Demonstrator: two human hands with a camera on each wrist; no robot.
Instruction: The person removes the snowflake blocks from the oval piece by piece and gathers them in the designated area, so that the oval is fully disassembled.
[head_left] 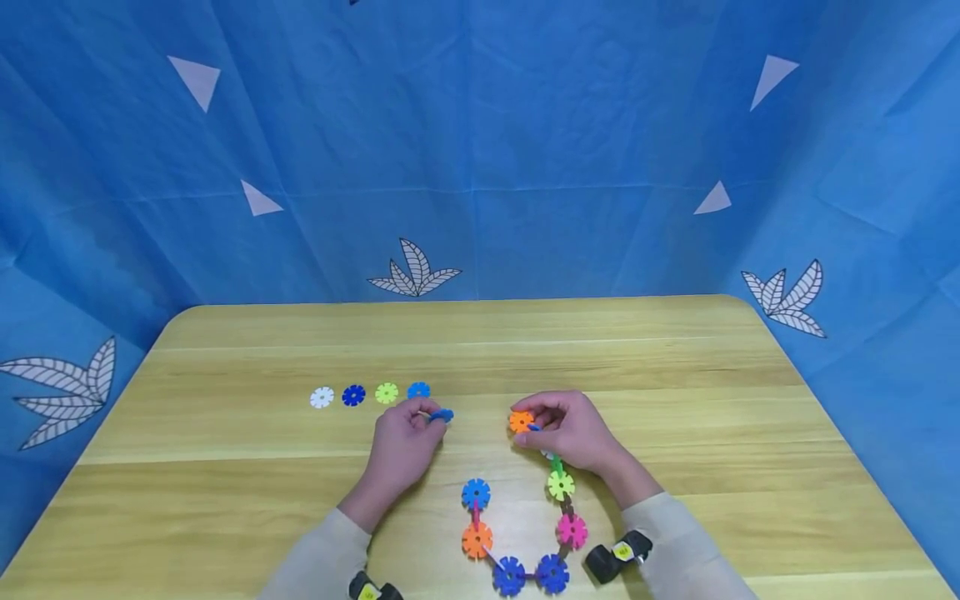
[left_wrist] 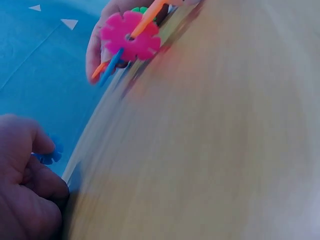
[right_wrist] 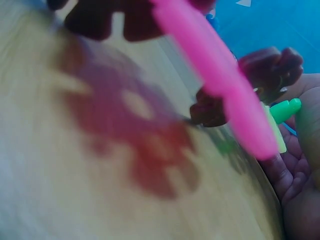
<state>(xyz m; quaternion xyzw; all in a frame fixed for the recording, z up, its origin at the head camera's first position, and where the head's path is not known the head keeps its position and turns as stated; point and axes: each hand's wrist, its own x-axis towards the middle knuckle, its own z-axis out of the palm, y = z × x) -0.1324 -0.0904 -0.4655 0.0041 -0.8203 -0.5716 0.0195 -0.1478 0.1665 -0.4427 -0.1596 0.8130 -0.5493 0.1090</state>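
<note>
My left hand (head_left: 405, 437) pinches a blue snowflake disc (head_left: 442, 415) between thumb and fingertips; the same blue disc (left_wrist: 54, 152) shows partly behind the fingers in the left wrist view. To the right, my right hand (head_left: 576, 425) holds an orange snowflake disc (head_left: 519, 422) at the upper end of a curved chain of interlocked discs. A blue disc (head_left: 534, 427) sits edge-on beside the orange one. Fingers hide part of this end. The chain runs down past a lime disc (head_left: 560, 485) and a pink disc (head_left: 572, 531), then round to a blue disc (head_left: 476, 493) at its other end.
Beyond my left hand, a white disc (head_left: 322, 397), a dark blue disc (head_left: 354, 395), a lime disc (head_left: 387, 393) and a blue disc (head_left: 419, 390) lie in a row on the wooden table (head_left: 637, 350). A blue curtain (head_left: 525, 150) hangs behind the table.
</note>
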